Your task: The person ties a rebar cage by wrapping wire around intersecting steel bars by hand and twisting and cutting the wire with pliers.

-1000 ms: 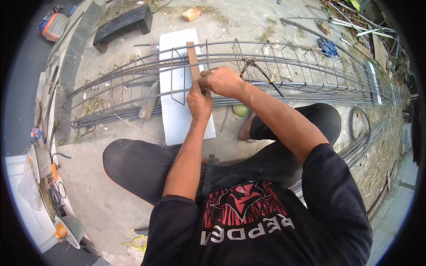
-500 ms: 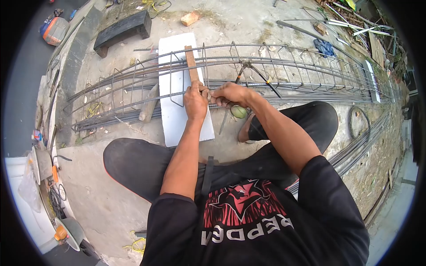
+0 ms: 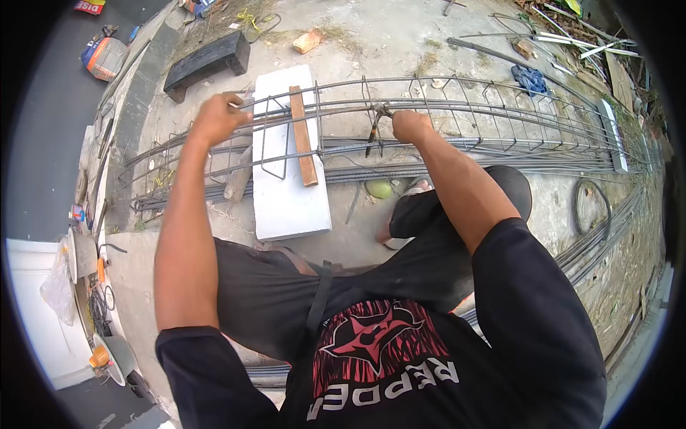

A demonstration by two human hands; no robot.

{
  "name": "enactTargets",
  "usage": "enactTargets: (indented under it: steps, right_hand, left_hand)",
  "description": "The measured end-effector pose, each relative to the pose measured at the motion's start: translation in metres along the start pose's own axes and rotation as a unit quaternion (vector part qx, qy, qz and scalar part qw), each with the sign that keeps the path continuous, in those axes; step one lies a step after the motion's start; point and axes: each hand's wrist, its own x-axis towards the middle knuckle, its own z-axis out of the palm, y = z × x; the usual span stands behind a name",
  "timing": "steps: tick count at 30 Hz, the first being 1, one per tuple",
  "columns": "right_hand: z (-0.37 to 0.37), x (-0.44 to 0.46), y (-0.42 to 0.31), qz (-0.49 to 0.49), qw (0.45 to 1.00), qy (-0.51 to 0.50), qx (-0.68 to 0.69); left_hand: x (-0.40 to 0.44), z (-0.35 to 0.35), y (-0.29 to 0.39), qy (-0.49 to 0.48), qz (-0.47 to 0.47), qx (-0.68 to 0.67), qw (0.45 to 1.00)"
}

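My right hand [image 3: 413, 127] is closed around one handle of a pair of pincers [image 3: 372, 133]. Their head rests against the upper bars of the rebar cage [image 3: 343, 109], and the other black handle with an orange band points down. To the left, my left hand [image 3: 220, 119] is raised at the upper bars of the cage, its fingers curved and apart with nothing visible in them. Between the hands a wooden strip [image 3: 303, 139] lies across the cage's bars, over a white foam block [image 3: 291, 211].
A green fruit-like object [image 3: 379, 189] lies on the concrete by my foot. Loose rebars [image 3: 572, 164] run beneath and beyond the cage. A black bench [image 3: 207, 66], a brick piece [image 3: 308, 41] and a blue cloth [image 3: 529, 79] lie farther back.
My hands have parted from beside the wooden strip. My left hand moved up and left; my right moved up and right and took hold of the pincers. The strip's lower end is now uncovered.
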Motion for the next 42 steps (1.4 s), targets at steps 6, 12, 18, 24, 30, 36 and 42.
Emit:
enactTargets:
  steps: [6,12,18,24,30,36,42]
  right_hand:
    - [-0.04,0.028,0.023,-0.058,0.968,0.166,0.181]
    - [-0.201,-0.027,-0.004,-0.137,0.933,0.167,0.287]
    - [-0.237,-0.057,0.006,-0.205,0.696,0.286,0.625]
    - [-0.225,-0.02,0.017,-0.338,0.532,0.089,0.771]
    - [-0.211,-0.023,0.08,-0.135,0.695,0.261,0.656]
    - [-0.127,-0.081,-0.062,0.074,0.633,0.265,0.723]
    - [-0.103,-0.107,-0.14,0.133,0.964,0.057,0.225]
  left_hand:
    - [0.077,-0.113,0.036,0.071,0.156,0.198,0.965]
    - [0.123,-0.059,0.081,-0.002,0.164,0.234,0.958]
    - [0.213,0.063,0.032,-0.067,0.263,0.191,0.943]
    - [0.218,0.174,-0.004,-0.048,0.264,0.056,0.962]
    - [0.229,0.213,-0.012,-0.099,0.321,0.053,0.94]
    - [0.235,0.205,-0.024,-0.106,0.298,0.057,0.947]
    - [0.209,0.192,-0.013,-0.074,0.266,0.037,0.961]
